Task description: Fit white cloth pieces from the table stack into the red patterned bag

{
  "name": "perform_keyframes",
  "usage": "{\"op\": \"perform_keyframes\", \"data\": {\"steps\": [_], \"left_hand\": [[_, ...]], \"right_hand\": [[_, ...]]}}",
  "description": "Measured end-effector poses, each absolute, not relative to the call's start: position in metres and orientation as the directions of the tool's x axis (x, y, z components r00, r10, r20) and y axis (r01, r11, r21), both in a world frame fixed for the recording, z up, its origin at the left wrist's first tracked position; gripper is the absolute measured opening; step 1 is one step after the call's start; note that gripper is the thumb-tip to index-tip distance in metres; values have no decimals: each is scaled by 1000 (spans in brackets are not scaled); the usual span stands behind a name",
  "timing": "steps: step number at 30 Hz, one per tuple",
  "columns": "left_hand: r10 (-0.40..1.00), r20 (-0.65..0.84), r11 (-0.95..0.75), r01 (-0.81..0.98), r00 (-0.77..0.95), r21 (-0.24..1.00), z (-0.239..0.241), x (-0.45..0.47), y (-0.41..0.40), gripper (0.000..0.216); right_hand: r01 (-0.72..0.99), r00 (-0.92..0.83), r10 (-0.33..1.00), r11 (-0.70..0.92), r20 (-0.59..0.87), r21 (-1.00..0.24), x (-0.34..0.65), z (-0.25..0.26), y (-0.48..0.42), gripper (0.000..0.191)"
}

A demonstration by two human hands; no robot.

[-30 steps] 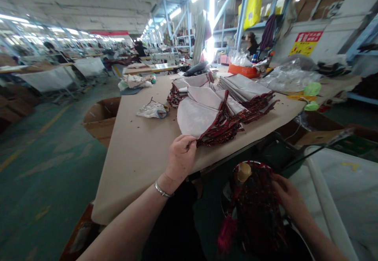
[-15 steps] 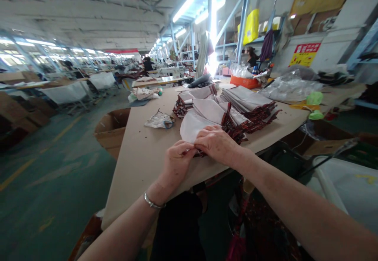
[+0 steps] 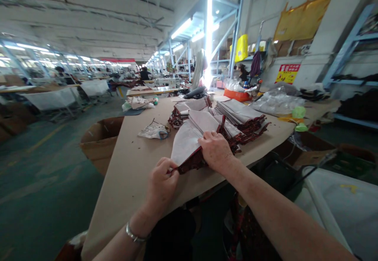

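Left hand (image 3: 162,180): lower centre of frame, thumb and forefinger pinched together on the near corner of a cloth piece (image 3: 186,140). Metal bracelet (image 3: 134,233) on that wrist. Right hand (image 3: 216,150): just right of frame centre, fingers curled closed on the dark red edge of the same cloth piece; thumb hidden from view.

Cloth piece: centre of frame, pale face up, dark patterned strip showing along the edge between the two hands. It lies at the near edge of the table (image 3: 126,178). Directly behind, partly covered by the right hand: piled cloths. A further cloth stack (image 3: 240,113), pale with dark red edges, sits right of centre.

Also on table: small crumpled bag (image 3: 154,131), left of the cloth piece and apart from it; orange tub (image 3: 236,94) and clear plastic (image 3: 279,103), upper right. Cardboard box (image 3: 100,137) stands beside the table, left of frame.
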State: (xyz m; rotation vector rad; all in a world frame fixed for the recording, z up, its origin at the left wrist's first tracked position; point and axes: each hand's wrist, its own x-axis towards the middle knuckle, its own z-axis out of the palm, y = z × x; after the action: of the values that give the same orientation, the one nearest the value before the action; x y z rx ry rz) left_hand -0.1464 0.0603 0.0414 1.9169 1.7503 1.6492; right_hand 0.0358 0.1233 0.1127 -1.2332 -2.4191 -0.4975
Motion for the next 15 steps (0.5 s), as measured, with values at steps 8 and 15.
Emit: {"op": "perform_keyframes", "data": {"steps": [8, 15], "left_hand": [[881, -74, -39, -228, -467, 973, 33, -130, 25, 19], [956, -235, 145, -410, -176, 900, 7, -71, -13, 32]], "right_hand": [[758, -545, 755, 629, 365, -170, 59, 55, 41, 24], [486, -295, 949, 248, 110, -838, 105, -42, 2, 28]]}}
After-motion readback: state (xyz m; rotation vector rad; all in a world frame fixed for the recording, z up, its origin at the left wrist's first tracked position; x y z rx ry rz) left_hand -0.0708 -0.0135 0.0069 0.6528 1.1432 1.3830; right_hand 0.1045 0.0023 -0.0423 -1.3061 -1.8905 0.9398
